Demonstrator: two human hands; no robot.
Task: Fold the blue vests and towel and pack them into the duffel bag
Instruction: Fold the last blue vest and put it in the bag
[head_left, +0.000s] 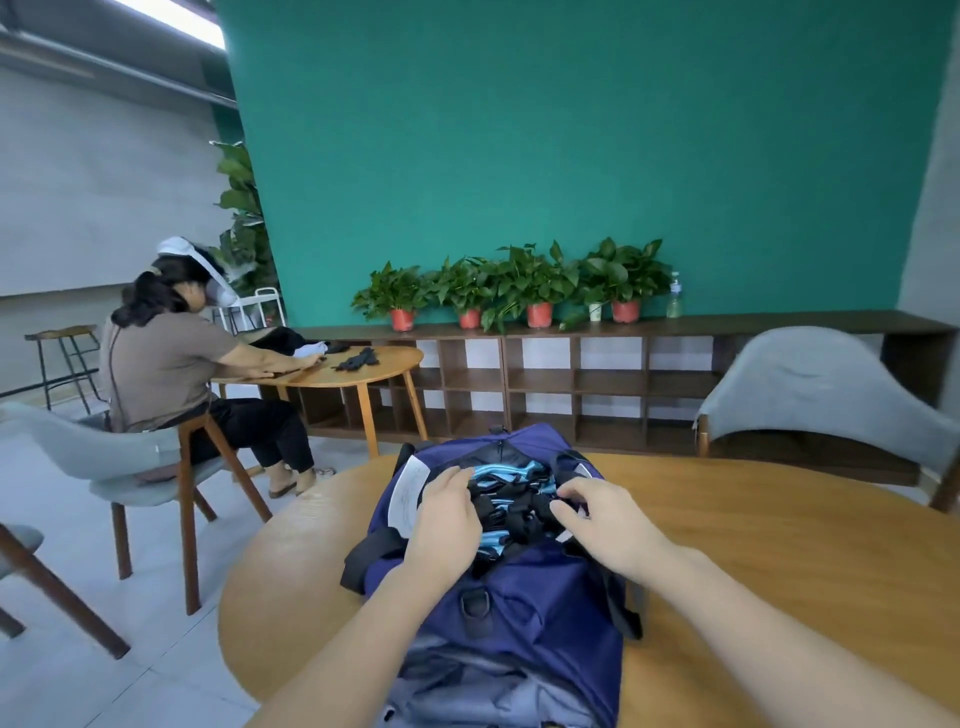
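A green wall fills the background, with a low dark shelf unit running along its foot and a row of potted plants on top. A round wooden table takes up the near part of the view, a grey chair behind it on the right. To the left, another person sits on a grey chair at a second wooden table.

On the near table lies the navy duffel bag, its length running away from the camera and its top opening unzipped. Inside the opening sit the blue vests, a bundle of light blue fabric with black trim and straps, packed level with the rim. The towel cannot be told apart from this bundle.

The left hand lies on the left edge of the opening, fingers fairly straight and pointing toward the far end, the fingertips touching the near-left part of the bundle; it grips nothing that can be seen. The right hand is at the right edge, its fingers curled inward, with the fingertips pinching the black straps on the right side of the vests. The bundle lies between the two hands.
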